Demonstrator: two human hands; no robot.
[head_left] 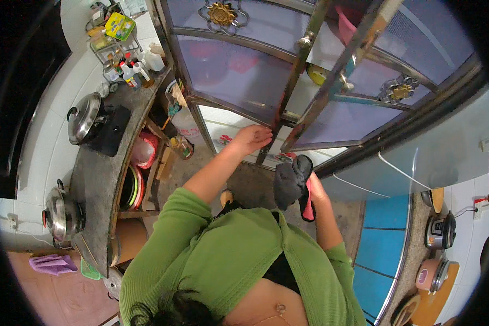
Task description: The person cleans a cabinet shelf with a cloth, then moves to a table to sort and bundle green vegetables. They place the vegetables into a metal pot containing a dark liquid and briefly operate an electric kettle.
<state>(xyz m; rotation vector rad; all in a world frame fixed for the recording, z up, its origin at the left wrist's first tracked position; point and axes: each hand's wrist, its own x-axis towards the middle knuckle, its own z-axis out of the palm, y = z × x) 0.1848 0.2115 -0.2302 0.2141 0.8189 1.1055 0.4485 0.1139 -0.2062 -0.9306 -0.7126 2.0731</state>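
My left hand (pixel 252 138) reaches to the lower edge of a glass-panelled metal cabinet (pixel 233 68). Its fingers are stretched out, with the tips at the upright of the left door, and nothing shows in them. In front of my body, my right hand (pixel 319 191) grips a puffy black and pink padded item (pixel 290 183); whether it is a slipper or a mitt I cannot tell. Most of the right fingers are hidden behind it. The cabinet's right door (pixel 331 122) stands ajar, and through the gap a yellow-green bowl (pixel 316 74) and a pink basin (pixel 346 26) show.
A stone counter (pixel 100 179) on the left carries a lidded pan (pixel 85 117), a steel pot (pixel 62 214) and several bottles (pixel 138 73). Basins (pixel 136 187) sit on shelves below. Blue-fronted units (pixel 383 244) with a rice cooker (pixel 440 231) on top stand at right.
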